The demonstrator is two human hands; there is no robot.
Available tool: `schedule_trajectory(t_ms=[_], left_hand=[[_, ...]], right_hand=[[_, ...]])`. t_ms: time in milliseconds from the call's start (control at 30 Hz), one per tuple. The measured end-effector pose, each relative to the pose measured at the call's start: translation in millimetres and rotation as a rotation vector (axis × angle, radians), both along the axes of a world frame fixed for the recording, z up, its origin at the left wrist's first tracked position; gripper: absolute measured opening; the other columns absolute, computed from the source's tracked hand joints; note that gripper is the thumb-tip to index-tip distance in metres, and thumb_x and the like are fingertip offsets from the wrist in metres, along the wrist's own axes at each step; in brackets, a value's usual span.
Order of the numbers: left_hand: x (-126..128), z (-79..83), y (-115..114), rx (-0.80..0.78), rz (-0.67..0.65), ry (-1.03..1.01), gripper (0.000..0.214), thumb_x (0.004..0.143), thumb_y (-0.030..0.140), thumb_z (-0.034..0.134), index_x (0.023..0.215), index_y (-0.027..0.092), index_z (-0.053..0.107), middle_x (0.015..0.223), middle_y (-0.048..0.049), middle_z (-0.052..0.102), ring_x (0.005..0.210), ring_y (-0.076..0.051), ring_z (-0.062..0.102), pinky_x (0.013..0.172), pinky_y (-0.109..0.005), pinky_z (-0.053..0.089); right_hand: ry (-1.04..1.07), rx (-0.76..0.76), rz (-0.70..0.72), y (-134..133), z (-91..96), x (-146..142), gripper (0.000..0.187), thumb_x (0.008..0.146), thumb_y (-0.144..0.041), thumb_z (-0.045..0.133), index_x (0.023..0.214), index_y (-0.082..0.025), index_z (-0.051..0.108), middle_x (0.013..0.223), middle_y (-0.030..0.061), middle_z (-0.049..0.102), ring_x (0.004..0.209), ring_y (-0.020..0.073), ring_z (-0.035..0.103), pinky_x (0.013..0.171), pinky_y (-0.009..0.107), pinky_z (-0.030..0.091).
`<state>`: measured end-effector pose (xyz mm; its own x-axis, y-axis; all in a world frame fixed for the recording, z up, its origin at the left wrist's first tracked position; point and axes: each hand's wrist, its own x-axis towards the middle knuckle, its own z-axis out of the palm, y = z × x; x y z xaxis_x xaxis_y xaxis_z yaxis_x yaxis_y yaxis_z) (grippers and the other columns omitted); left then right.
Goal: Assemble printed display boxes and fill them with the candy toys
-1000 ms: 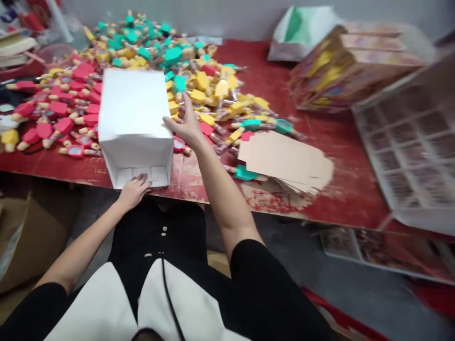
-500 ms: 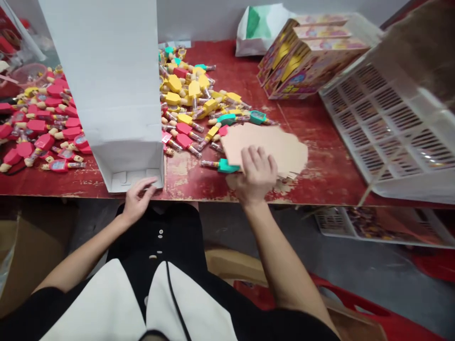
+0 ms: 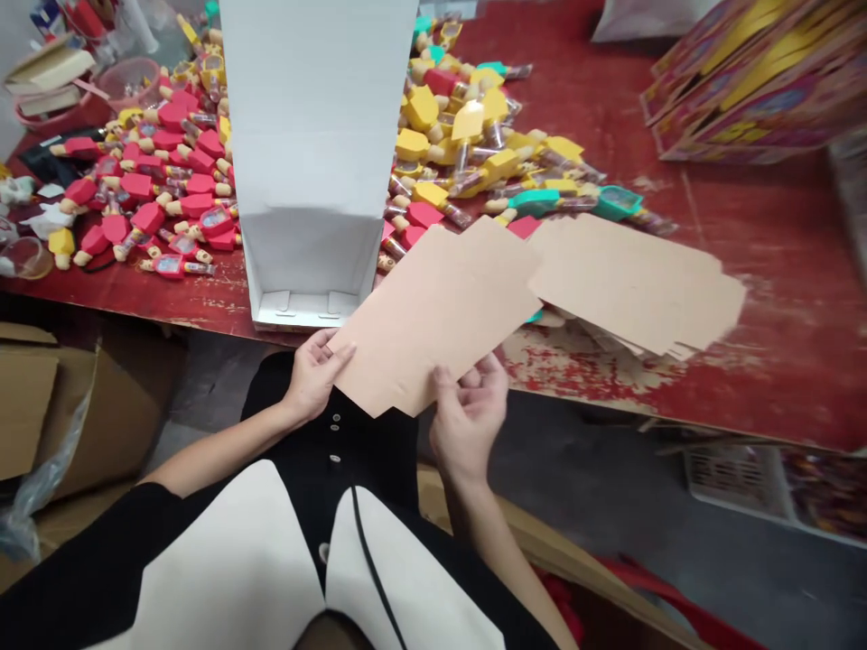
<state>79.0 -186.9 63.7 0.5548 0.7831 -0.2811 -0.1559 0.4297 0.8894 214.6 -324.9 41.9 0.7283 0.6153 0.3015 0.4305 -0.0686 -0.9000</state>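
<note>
Both hands now hold a flat tan card sheet (image 3: 433,316) up off the table. The left hand (image 3: 312,376) grips one edge, and the right hand (image 3: 467,417) grips the bottom edge. A pile of tan cards (image 3: 629,282) lies past the right hand, and a white box (image 3: 312,117) stands past the left hand.

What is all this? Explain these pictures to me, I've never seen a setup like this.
This comes from one camera worn on a person's head, looking forward and down at their own two bare hands. Their left hand and right hand hold a die-cut sheet of tan card by its edges. On the worn red table lie a stack of similar card sheets, an upright white carton, colourful printed boxes and heaps of red and yellow lolly-shaped trinkets.
</note>
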Motion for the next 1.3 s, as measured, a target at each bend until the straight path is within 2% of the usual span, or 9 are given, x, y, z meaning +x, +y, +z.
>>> schedule_trajectory(t_ms=[167,300,400,533,733,1067,1133,1233,1300], left_hand=[[-16,-1.4,-11,0.192,-0.077,0.117,0.066,0.080,0.053,0.081,0.130,0.019,0.054,0.131,-0.0121,0.066,0.123,-0.024,0.065,0.104,-0.036,0.055],[-18,0.2,-22,0.276,-0.051,0.116,0.066,0.081,0.056,0.080,0.128,0.019,0.051,0.135,-0.0121,0.064,0.128,-0.026,0.062,0.116,-0.044,0.049],[-20,-0.2,-26,0.188,-0.044,0.089,0.078,0.070,0.058,0.087,0.125,0.017,0.052,0.135,-0.0138,0.064,0.127,-0.028,0.063,0.112,-0.045,0.053],[-22,4.3,-22,-0.061,-0.150,0.092,0.086,0.063,0.058,0.091,0.128,0.017,0.051,0.132,-0.0152,0.065,0.106,-0.026,0.071,0.081,-0.039,0.065],[-17,10.1,-18,0.025,-0.057,0.051,0.087,0.050,0.049,0.099,0.119,0.015,0.059,0.128,-0.0146,0.068,0.122,-0.028,0.066,0.106,-0.042,0.056],[-18,7.0,-24,-0.174,-0.177,0.023,0.077,0.057,0.056,0.095,0.112,0.014,0.060,0.117,-0.0104,0.069,0.101,-0.019,0.068,0.088,-0.030,0.056],[-19,5.9,-23,-0.090,-0.153,0.078,0.079,0.059,0.057,0.093,0.115,0.016,0.056,0.122,-0.0112,0.067,0.107,-0.021,0.067,0.093,-0.033,0.056],[-22,5.0,-22,0.184,-0.039,0.208,0.085,0.063,0.055,0.092,0.127,0.020,0.047,0.136,-0.0123,0.060,0.124,-0.025,0.060,0.106,-0.039,0.052],[-25,4.8,-18,0.254,-0.052,0.231,0.079,0.072,0.055,0.087,0.131,0.022,0.046,0.138,-0.0116,0.059,0.126,-0.024,0.060,0.108,-0.039,0.051]], right_hand=[[0.041,-0.048,0.072,17,6.8,-3,0.062,0.102,-0.037,0.046,0.160,-0.024,0.028,0.155,0.0169,0.046,0.144,0.0262,0.051,0.117,0.053,0.048],[0.280,0.004,0.081,27,18.0,-16,0.078,0.078,-0.042,0.082,0.145,-0.020,0.049,0.147,0.0148,0.055,0.136,0.0292,0.056,0.119,0.055,0.045],[0.451,0.039,0.120,30,23.2,-21,0.076,0.071,-0.040,0.088,0.137,-0.019,0.055,0.138,0.0136,0.062,0.128,0.0286,0.062,0.115,0.054,0.048],[0.545,0.075,0.164,29,26.9,-24,0.061,0.075,-0.035,0.086,0.128,-0.019,0.060,0.131,0.0106,0.066,0.121,0.0239,0.065,0.113,0.048,0.051],[0.528,0.127,0.133,30,33.7,-37,0.058,0.075,-0.034,0.085,0.125,-0.019,0.060,0.134,0.0105,0.065,0.122,0.0219,0.065,0.115,0.046,0.050],[0.791,0.084,0.130,31,26.7,-35,0.072,0.066,-0.039,0.090,0.128,-0.017,0.059,0.137,0.0147,0.064,0.124,0.0254,0.065,0.118,0.050,0.046],[0.765,0.101,0.099,32,25.4,-38,0.073,0.066,-0.039,0.090,0.128,-0.017,0.058,0.138,0.0153,0.063,0.126,0.0261,0.064,0.121,0.053,0.042],[0.663,0.151,0.042,33,23.3,-45,0.073,0.069,-0.039,0.088,0.131,-0.017,0.055,0.140,0.0149,0.060,0.131,0.0259,0.061,0.124,0.053,0.037],[0.600,0.138,0.054,33,22.2,-44,0.074,0.074,-0.043,0.084,0.136,-0.018,0.052,0.142,0.0149,0.058,0.135,0.0263,0.057,0.124,0.053,0.037]])
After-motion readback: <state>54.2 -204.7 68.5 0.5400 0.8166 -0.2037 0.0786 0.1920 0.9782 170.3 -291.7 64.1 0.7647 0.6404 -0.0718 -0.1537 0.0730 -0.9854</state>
